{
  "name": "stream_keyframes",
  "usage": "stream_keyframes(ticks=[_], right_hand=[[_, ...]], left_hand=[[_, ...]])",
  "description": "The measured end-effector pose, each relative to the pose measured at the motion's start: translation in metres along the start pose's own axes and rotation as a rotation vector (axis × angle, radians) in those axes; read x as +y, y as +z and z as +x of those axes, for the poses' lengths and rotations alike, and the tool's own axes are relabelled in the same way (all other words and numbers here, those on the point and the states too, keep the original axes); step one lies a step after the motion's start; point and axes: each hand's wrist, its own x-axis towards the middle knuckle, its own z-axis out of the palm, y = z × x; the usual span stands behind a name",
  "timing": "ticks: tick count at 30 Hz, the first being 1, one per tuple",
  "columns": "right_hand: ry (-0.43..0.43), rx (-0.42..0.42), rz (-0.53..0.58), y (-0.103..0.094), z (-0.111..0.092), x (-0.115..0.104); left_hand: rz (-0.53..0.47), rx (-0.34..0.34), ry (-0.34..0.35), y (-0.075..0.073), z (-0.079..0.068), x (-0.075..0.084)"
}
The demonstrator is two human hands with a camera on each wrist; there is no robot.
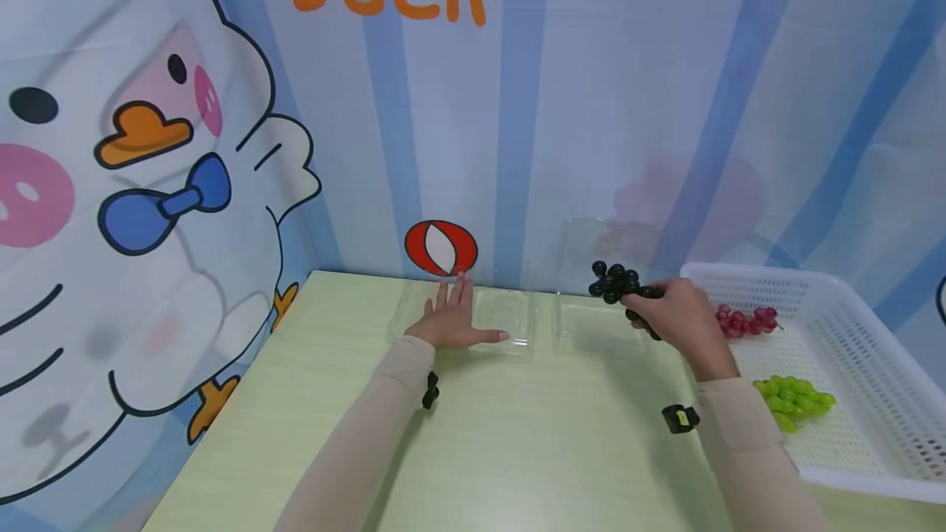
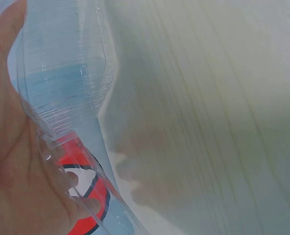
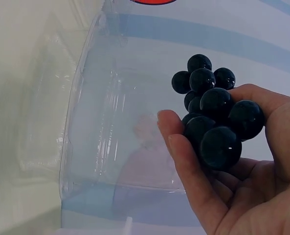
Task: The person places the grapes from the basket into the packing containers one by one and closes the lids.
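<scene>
My right hand (image 1: 683, 323) grips a bunch of black grapes (image 1: 619, 282) between thumb and fingers, above a clear plastic box (image 1: 599, 331). The box stands with its lid raised against the backdrop. In the right wrist view the round, shiny grapes (image 3: 220, 147) rest over the curled fingers, and the clear lid shows behind them. My left hand (image 1: 452, 323) reaches over a second clear plastic box (image 1: 510, 310), its fingers straight and the thumb spread to the side. Clear plastic (image 2: 61, 73) shows right beside that palm in the left wrist view.
A white perforated basket (image 1: 850, 450) stands on the right, with red grapes (image 1: 746, 322) and green grapes (image 1: 794, 402) inside. Behind the pale wood-grain table (image 1: 510, 442) hangs a striped backdrop (image 1: 591, 105) with a cartoon duck (image 1: 148, 286).
</scene>
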Motion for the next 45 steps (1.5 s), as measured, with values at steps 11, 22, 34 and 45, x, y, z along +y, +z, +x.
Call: stream_keyframes(ticks=[11, 22, 34, 45], right_hand=[[-0.014, 0.040, 0.005, 0.010, 0.006, -0.002], [-0.012, 0.046, 0.083, 0.021, 0.016, -0.004], [0.008, 0.044, 0.067, 0.034, 0.023, -0.007], [0.012, 0.029, 0.133, 0.044, 0.029, -0.007]], left_hand=[[-0.019, -0.009, 0.000, 0.000, 0.001, 0.000], [-0.010, 0.001, 0.001, 0.000, 0.000, 0.000], [-0.016, 0.006, 0.003, -0.001, 0.000, 0.001], [-0.002, -0.002, 0.003, 0.000, 0.001, -0.002]])
